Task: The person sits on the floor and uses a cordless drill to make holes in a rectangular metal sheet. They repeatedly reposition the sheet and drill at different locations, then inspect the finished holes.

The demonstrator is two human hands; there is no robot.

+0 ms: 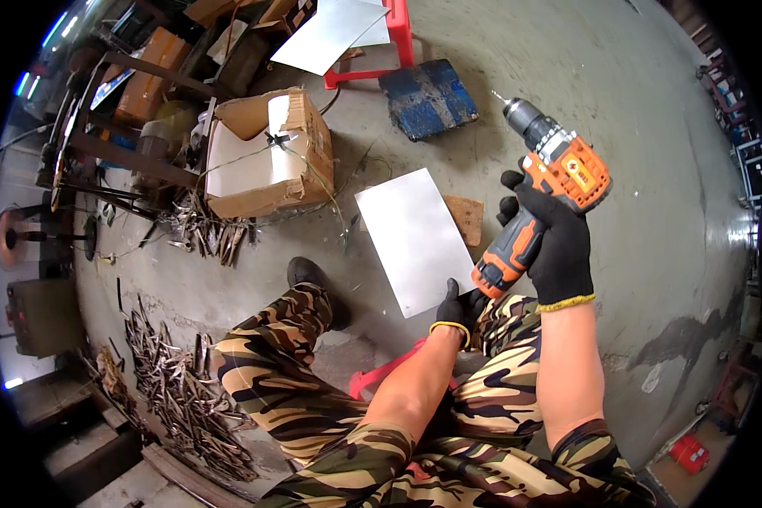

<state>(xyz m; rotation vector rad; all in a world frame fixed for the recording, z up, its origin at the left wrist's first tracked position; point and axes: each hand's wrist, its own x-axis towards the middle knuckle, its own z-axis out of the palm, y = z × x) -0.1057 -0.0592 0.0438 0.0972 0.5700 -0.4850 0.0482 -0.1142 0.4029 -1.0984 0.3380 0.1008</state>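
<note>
R hand, blk glove w/ yellow cuff, is clamped on the handle of an orange/blk cordless drill: fingers curl round the front, palm & thumb side behind. Drill is up off the floor, just R of the white sheet, bit pointing up & to the L, away from the person. R forearm bare, comes nearly straight up from the lower R, camo sleeve pushed back near the elbow.

L hand, same kind of glove, is at the sheet's near R corner, thumb up by the edge; other fingers partly hidden, so can't tell if it's closed on the sheet. L forearm slants up & R btwn the camo-clad legs. Hands are apart, L one lower, near the drill's base. Brown board shows partly under the sheet's R side.
</note>
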